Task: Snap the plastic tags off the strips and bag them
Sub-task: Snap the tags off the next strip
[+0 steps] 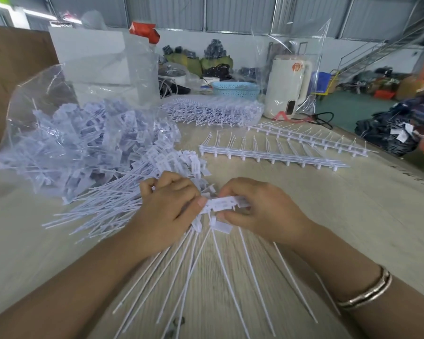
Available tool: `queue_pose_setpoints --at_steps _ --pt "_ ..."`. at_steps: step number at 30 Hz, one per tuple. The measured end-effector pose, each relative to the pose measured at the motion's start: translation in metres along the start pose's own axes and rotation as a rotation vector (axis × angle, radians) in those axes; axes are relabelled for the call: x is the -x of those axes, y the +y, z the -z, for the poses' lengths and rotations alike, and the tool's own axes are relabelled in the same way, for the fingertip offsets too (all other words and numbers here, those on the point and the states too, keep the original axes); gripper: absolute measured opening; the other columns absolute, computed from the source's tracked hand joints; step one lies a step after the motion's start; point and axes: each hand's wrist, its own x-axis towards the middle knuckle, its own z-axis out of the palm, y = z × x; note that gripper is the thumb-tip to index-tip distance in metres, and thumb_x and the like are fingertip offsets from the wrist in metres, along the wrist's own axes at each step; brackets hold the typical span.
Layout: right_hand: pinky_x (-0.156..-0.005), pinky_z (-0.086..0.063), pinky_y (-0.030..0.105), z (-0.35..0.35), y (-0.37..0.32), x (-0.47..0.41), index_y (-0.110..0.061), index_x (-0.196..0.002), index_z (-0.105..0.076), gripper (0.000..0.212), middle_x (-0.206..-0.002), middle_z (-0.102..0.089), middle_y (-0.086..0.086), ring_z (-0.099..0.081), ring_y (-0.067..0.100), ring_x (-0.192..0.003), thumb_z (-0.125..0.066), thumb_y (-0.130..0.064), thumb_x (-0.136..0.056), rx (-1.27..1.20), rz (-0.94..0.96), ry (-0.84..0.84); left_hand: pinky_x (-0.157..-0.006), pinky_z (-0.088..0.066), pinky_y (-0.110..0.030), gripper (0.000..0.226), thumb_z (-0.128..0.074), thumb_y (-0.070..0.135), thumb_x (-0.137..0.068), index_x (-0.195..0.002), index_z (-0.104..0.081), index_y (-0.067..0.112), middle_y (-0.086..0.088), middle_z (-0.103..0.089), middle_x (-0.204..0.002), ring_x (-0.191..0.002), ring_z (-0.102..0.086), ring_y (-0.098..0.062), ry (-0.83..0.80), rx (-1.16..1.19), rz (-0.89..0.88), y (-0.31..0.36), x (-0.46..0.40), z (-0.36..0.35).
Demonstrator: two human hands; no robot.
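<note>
The job looked about half done, as a guess. A clear plastic bag point(59, 123) lay open on its side at the left of the surface point(353, 216), and it was already stuffed with loose white tags point(88, 140). More snapped-off tags point(171, 157) spilled out of its mouth toward the hands, with their long thin tails fanned out flat. The left hand point(167, 211) held a bunch of tags, its fingers curled round them near the heads. The right hand point(260, 211) pinched the flat head of one tag point(227, 203) between thumb and fingers, right beside the left thumb. It seemed the tags in hand were being gathered into a bundle before going in the bag. Long tails point(206, 277) hung down from the hands toward the person. Two bare strips point(267, 155) lay farther back on the right, mostly just the spines with short pegs, so those looked finished. Behind them sat a big stack of full strips point(213, 111) with tags still on. That stack was the work still left, and it was not small. A blue basket point(235, 90) and a white jug point(288, 86) stood at the back.
</note>
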Motion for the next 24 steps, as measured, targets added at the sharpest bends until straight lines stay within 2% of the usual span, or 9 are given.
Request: queue_pose_setpoints --at_steps 3,5,9,15,19,24 --pt "-0.065 -0.037 0.026 -0.003 -0.003 -0.001 -0.031 -0.102 -0.065 0.025 -0.089 -0.061 -0.010 -0.055 0.012 -0.074 -0.064 -0.044 -0.081 0.049 0.030 0.045 -0.075 -0.013 -0.030 0.045 -0.031 0.056 -0.084 -0.073 -0.059 0.023 0.015 -0.060 -0.082 -0.099 -0.039 -0.003 0.005 0.024 -0.027 0.000 0.001 -0.001" --pt "-0.065 -0.030 0.023 -0.004 -0.002 0.000 -0.034 -0.104 -0.065 0.026 -0.089 -0.062 -0.011 -0.056 0.011 -0.075 -0.059 -0.049 -0.084 0.093 0.038 0.047 -0.074 -0.014 -0.031 0.041 -0.035 0.054 -0.084 -0.073 -0.060 0.024 0.016 -0.061 -0.081 -0.097 -0.039 -0.002 0.027 0.054 -0.041 -0.001 0.000 0.000" --pt "-0.064 -0.027 0.023 -0.006 -0.001 0.000 -0.037 -0.104 -0.064 0.026 -0.092 -0.064 -0.010 -0.059 0.012 -0.077 -0.048 -0.052 -0.090 0.137 0.045 0.018 -0.073 -0.014 -0.031 0.038 -0.038 0.053 -0.085 -0.075 -0.061 0.025 0.018 -0.059 -0.082 -0.097 -0.038 -0.002 0.044 0.065 -0.071 -0.004 -0.001 0.000" --pt "-0.069 -0.036 0.025 -0.008 0.000 -0.001 -0.036 -0.106 -0.063 0.029 -0.094 -0.064 -0.014 -0.059 0.009 -0.083 -0.042 -0.049 -0.093 0.087 0.026 -0.042 -0.073 -0.012 -0.029 0.033 -0.041 0.051 -0.086 -0.073 -0.058 0.026 0.021 -0.057 -0.082 -0.098 -0.038 -0.003 0.067 0.002 -0.103 -0.005 -0.001 0.000" --pt "-0.068 -0.045 0.030 -0.008 0.004 -0.002 -0.034 -0.094 -0.064 0.027 -0.075 -0.058 -0.016 -0.054 0.008 -0.071 -0.040 -0.046 -0.095 -0.041 -0.001 -0.075 -0.076 -0.014 -0.030 0.032 -0.043 0.048 -0.087 -0.070 -0.056 0.024 0.019 -0.056 -0.078 -0.098 -0.041 -0.006 0.058 -0.093 -0.147 -0.005 -0.003 0.002" --pt "-0.071 -0.049 0.039 -0.003 0.008 -0.004 -0.029 -0.102 -0.067 0.035 -0.082 -0.065 -0.011 -0.060 0.011 -0.075 -0.043 -0.050 -0.089 -0.240 0.028 -0.100 -0.076 -0.014 -0.028 0.030 -0.039 0.045 -0.090 -0.072 -0.053 0.026 0.018 -0.053 -0.077 -0.098 -0.038 0.000 0.042 0.034 -0.125 -0.003 -0.002 0.006"
